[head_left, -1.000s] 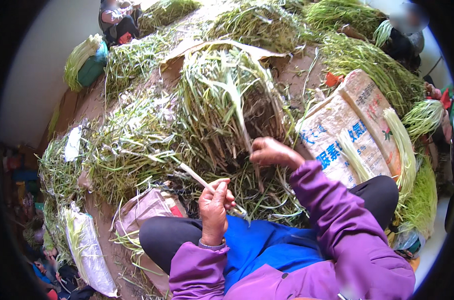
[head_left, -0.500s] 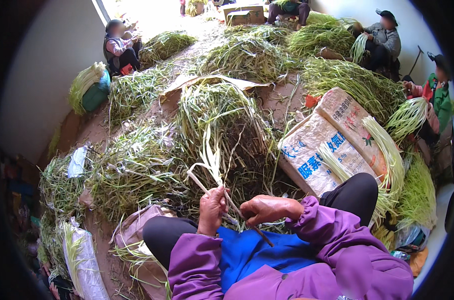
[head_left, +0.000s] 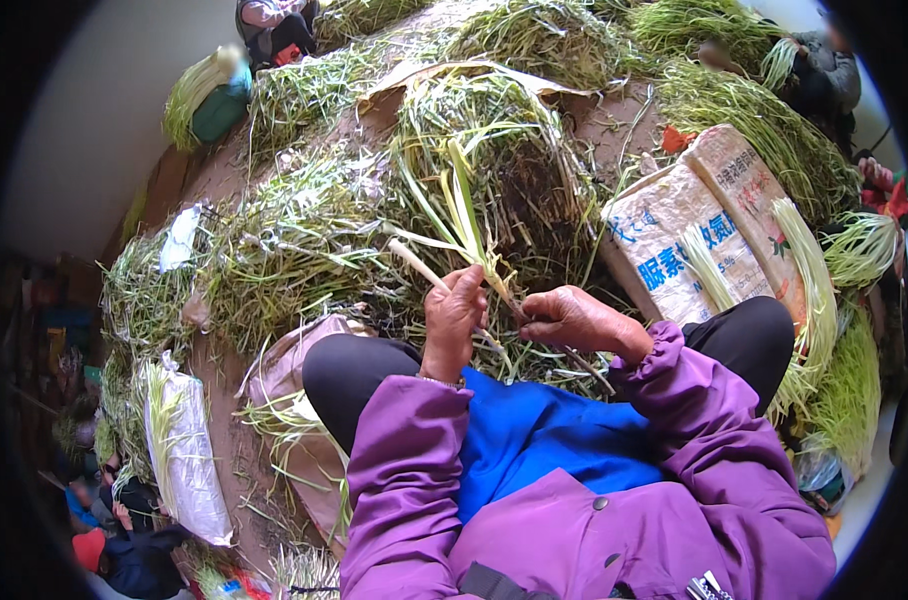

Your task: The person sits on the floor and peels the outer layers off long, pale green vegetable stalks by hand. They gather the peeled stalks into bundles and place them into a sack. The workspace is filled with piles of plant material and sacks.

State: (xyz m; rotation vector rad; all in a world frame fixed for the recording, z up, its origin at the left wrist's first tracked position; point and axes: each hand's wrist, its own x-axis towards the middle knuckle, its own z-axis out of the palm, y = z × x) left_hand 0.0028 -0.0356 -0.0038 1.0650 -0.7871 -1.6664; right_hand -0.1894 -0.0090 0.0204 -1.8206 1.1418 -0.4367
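Note:
Above my lap, my left hand point(head_left: 452, 320) is closed round a leafy stalk point(head_left: 466, 215), whose green and pale leaves point up and away from me. A thick whitish stem point(head_left: 417, 265) sticks out leftward from the same fist. My right hand point(head_left: 579, 322) pinches the stalk's thin brownish lower part, just right of the left hand. A thin brown end point(head_left: 594, 372) slants down below the right fingers. Straight ahead lies a large heap of leafy stalks point(head_left: 474, 115), with a dark, matted side point(head_left: 539, 200) facing right. The fingertips partly hide where the stalk is gripped.
At right, a printed woven sack point(head_left: 664, 240) bears pale stalk bundles point(head_left: 804, 280). A white sack point(head_left: 189, 455) lies at left, beside more heaped greens point(head_left: 274, 290). Other people sit at the upper left point(head_left: 274, 25), upper right point(head_left: 829, 70) and lower left point(head_left: 139, 560).
The view has tilted downward, so the heaps and my hands sit higher in it. Both hands keep hold of the stalk, whose leaves now look greener and less looped. A red-capped person shows at lower left.

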